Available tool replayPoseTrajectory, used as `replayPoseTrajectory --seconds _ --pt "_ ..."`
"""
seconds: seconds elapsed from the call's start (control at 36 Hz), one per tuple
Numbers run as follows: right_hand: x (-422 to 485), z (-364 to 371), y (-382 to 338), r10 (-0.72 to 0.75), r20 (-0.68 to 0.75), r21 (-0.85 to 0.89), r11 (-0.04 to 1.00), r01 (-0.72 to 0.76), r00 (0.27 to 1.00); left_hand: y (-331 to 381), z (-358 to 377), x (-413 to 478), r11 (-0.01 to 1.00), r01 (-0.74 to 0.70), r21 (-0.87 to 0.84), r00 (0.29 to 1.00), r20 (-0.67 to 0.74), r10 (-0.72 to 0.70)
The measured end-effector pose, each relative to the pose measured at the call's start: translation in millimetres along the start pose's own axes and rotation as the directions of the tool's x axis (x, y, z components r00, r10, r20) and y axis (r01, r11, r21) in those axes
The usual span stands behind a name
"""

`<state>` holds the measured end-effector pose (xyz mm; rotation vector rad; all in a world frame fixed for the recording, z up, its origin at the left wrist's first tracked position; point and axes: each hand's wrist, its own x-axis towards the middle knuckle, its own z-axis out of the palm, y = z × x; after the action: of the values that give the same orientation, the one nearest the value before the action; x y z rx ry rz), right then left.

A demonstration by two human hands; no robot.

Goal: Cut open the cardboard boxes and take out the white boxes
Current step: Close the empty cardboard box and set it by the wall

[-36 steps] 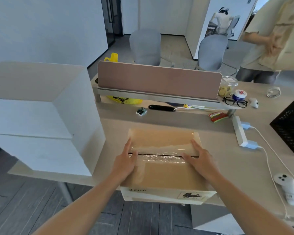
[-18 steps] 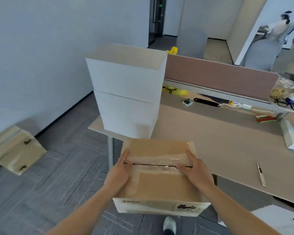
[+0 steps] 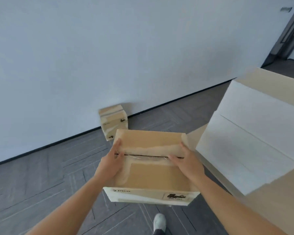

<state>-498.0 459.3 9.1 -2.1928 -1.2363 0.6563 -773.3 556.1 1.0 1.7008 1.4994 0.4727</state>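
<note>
Cardboard box (image 3: 153, 177) pressed between left grip (image 3: 111, 164), right grip (image 3: 187, 164).

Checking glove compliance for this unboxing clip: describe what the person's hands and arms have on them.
Nothing worn shows. The left hand and right hand are gloveless, with no rings visible. The left forearm and right forearm are bare to the frame's edge, with no sleeves, watch or wristbands in view.
</note>
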Motion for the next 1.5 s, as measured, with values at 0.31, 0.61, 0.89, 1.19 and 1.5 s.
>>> replayPoseTrajectory --seconds 0.31,0.61,0.89,1.19,1.5 --pt "228.0 45.7 -133.8 -0.268 0.179 0.021 0.963 0.269 0.946 0.9 -89.3 167.0 0.99 0.125 -0.065 0.962 -0.237 -0.137" --pt "435.5 88.1 -243.4 -0.326 0.34 -0.002 0.938 0.347 0.882 14.1 -152.3 339.4 0.954 0.23 -0.191 0.905 -0.319 -0.283" --pt "610.5 156.7 -340.3 -0.361 0.338 0.057 0.93 0.364 0.869 -13.1 -215.5 530.3 0.953 0.208 -0.22 0.912 -0.31 -0.27" --pt "795.1 237.6 -408.5 -0.349 0.364 0.084 0.936 0.343 0.863 -54.1 -266.5 730.8 0.942 0.262 -0.208 0.903 -0.291 -0.315" --pt "933.1 416.2 -340.5 -0.35 0.386 0.089 0.935 0.343 0.853 -202.1 -187.7 884.2 0.926 0.337 -0.17 0.873 -0.312 -0.375"
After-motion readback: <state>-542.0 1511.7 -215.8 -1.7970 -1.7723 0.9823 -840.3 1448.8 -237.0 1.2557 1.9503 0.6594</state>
